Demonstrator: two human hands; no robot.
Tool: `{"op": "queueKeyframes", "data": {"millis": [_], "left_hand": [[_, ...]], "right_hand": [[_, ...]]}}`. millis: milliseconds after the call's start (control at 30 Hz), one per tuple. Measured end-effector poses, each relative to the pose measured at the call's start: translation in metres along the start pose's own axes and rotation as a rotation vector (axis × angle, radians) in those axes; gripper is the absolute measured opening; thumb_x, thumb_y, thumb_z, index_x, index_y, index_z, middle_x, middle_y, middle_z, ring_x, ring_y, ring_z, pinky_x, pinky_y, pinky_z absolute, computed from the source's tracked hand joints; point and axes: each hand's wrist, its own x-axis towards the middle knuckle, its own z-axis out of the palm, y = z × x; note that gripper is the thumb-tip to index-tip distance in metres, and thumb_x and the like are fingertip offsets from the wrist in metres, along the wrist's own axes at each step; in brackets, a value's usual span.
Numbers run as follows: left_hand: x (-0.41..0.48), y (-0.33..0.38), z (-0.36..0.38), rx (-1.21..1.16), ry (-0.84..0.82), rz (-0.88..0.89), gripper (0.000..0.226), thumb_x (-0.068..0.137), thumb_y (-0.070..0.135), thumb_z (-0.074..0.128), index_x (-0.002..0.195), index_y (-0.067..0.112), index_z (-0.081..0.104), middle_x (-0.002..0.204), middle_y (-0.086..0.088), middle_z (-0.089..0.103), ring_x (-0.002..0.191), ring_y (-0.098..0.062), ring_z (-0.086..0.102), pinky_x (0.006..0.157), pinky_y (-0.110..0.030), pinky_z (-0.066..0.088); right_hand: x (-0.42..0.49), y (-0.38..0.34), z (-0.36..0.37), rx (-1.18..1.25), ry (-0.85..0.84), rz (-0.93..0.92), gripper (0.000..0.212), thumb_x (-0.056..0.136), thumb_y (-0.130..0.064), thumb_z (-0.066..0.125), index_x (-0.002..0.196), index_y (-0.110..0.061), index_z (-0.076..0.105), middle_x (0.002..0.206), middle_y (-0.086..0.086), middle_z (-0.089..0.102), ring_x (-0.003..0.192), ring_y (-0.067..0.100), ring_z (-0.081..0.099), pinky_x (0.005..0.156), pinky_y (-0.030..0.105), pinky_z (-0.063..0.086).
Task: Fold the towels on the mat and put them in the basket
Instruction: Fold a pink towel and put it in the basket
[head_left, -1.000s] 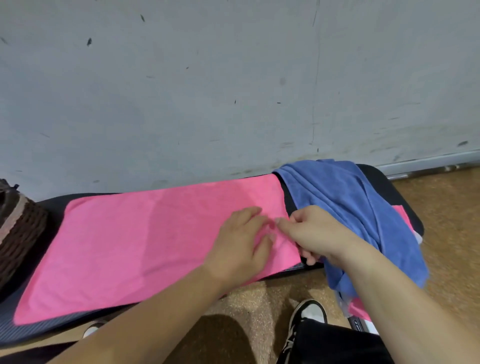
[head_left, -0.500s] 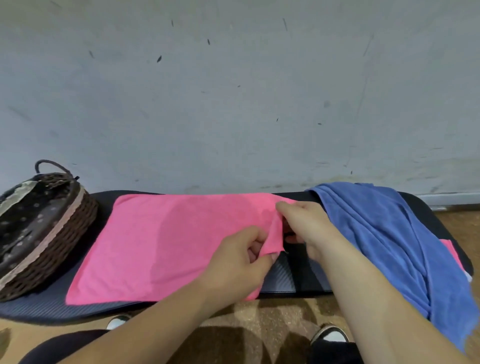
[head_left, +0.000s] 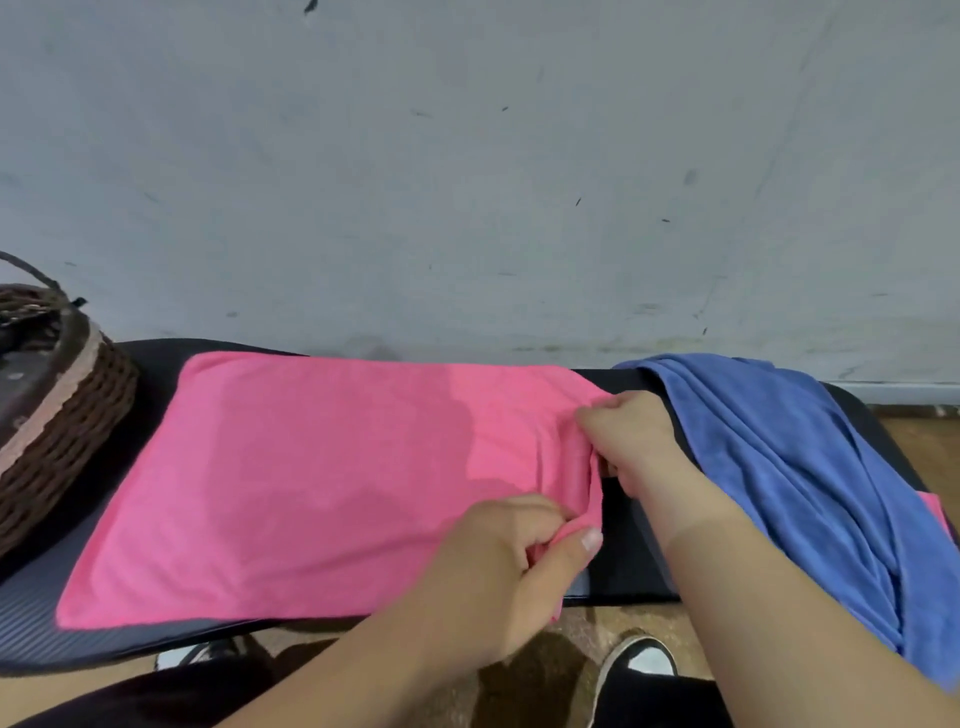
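Observation:
A pink towel (head_left: 311, 478) lies spread flat on the dark mat (head_left: 631, 566). My left hand (head_left: 498, 566) pinches the towel's near right corner between thumb and fingers. My right hand (head_left: 631, 441) grips the far right corner, and the right edge is bunched between the two hands. A blue towel (head_left: 789, 467) lies crumpled over the mat's right end, beside my right forearm. A brown wicker basket (head_left: 62, 415) with a dark lining stands at the mat's left end.
A grey wall (head_left: 467, 182) rises directly behind the mat. A second bit of pink cloth (head_left: 935, 512) shows under the blue towel. My shoes (head_left: 641, 660) and brown floor are below the mat's near edge.
Both hands have taken hold of the pink towel's right corners and lifted that edge slightly off the mat. The view has swung left, bringing the basket in.

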Motion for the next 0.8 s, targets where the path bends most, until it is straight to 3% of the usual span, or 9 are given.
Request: {"op": "queueKeyframes", "data": {"millis": [133,233,333,433,500,533,600,667,800], "left_hand": [[0.003,-0.012,-0.007,0.007,0.007,-0.035,0.051,0.103,0.036,0.056,0.056,0.028,0.039,0.062,0.011,0.042,0.059,-0.004,0.044,0.060,-0.017,0.033],[0.005,-0.015,-0.006,-0.034,0.004,-0.098,0.049,0.103,0.038,0.057,0.055,0.031,0.046,0.061,0.015,0.044,0.059,0.000,0.041,0.060,-0.018,0.033],[0.007,-0.015,-0.001,-0.093,-0.006,-0.139,0.048,0.102,0.043,0.056,0.059,0.024,0.045,0.064,0.014,0.041,0.059,-0.003,0.041,0.060,-0.020,0.037],[0.006,-0.008,0.004,-0.140,-0.007,-0.145,0.048,0.103,0.036,0.057,0.057,0.028,0.046,0.063,0.015,0.040,0.057,0.001,0.044,0.056,-0.012,0.039],[0.007,-0.002,0.011,-0.132,-0.044,-0.134,0.047,0.104,0.034,0.055,0.059,0.029,0.046,0.058,0.017,0.040,0.053,0.003,0.042,0.054,-0.011,0.036],[0.008,0.000,0.016,-0.131,-0.065,-0.130,0.045,0.105,0.033,0.054,0.061,0.028,0.046,0.056,0.018,0.040,0.053,0.003,0.041,0.055,-0.011,0.035],[0.013,0.002,0.027,-0.140,-0.105,-0.124,0.038,0.106,0.033,0.053,0.068,0.024,0.052,0.060,0.018,0.041,0.056,0.001,0.042,0.058,-0.014,0.035],[0.019,0.006,0.042,-0.109,-0.124,-0.101,0.031,0.105,0.034,0.053,0.076,0.025,0.057,0.065,0.017,0.043,0.062,-0.002,0.043,0.061,-0.022,0.036],[0.029,0.022,0.066,-0.055,-0.195,-0.055,0.033,0.102,0.036,0.057,0.070,0.031,0.053,0.061,0.015,0.040,0.059,-0.005,0.040,0.059,-0.028,0.033]], "right_hand": [[0.000,-0.007,-0.010,0.194,0.002,0.014,0.031,0.086,-0.013,0.078,0.064,-0.016,0.056,0.059,0.005,0.051,0.052,0.020,0.047,0.047,0.027,0.045],[-0.004,-0.006,-0.021,0.427,-0.108,0.139,0.016,0.086,-0.019,0.083,0.090,-0.009,0.072,0.079,0.006,0.071,0.068,0.021,0.066,0.054,0.031,0.058],[-0.004,-0.003,-0.030,0.524,-0.137,0.203,0.025,0.088,-0.027,0.081,0.104,-0.010,0.075,0.087,0.005,0.077,0.075,0.021,0.072,0.058,0.034,0.059],[-0.002,-0.003,-0.035,0.553,-0.025,0.181,0.017,0.096,-0.028,0.072,0.098,-0.011,0.068,0.085,0.005,0.071,0.073,0.021,0.065,0.064,0.032,0.055],[-0.001,0.002,-0.041,0.545,0.051,0.135,0.024,0.098,-0.030,0.066,0.099,-0.006,0.067,0.086,0.007,0.062,0.077,0.023,0.057,0.069,0.033,0.048],[0.000,0.005,-0.046,0.539,0.079,0.093,0.028,0.098,-0.031,0.064,0.090,-0.004,0.066,0.081,0.007,0.054,0.075,0.022,0.049,0.066,0.033,0.043],[0.000,0.008,-0.055,0.532,0.151,-0.003,0.042,0.100,-0.028,0.060,0.062,-0.018,0.044,0.065,0.002,0.034,0.064,0.017,0.033,0.056,0.026,0.029],[-0.001,0.007,-0.066,0.518,0.234,-0.072,0.054,0.103,-0.026,0.056,0.058,-0.025,0.026,0.055,-0.006,0.020,0.052,0.012,0.019,0.046,0.024,0.019],[-0.001,0.003,-0.090,0.521,0.381,-0.170,0.048,0.103,-0.031,0.054,0.063,-0.025,0.029,0.055,-0.008,0.027,0.047,0.008,0.023,0.046,0.026,0.026]]}}
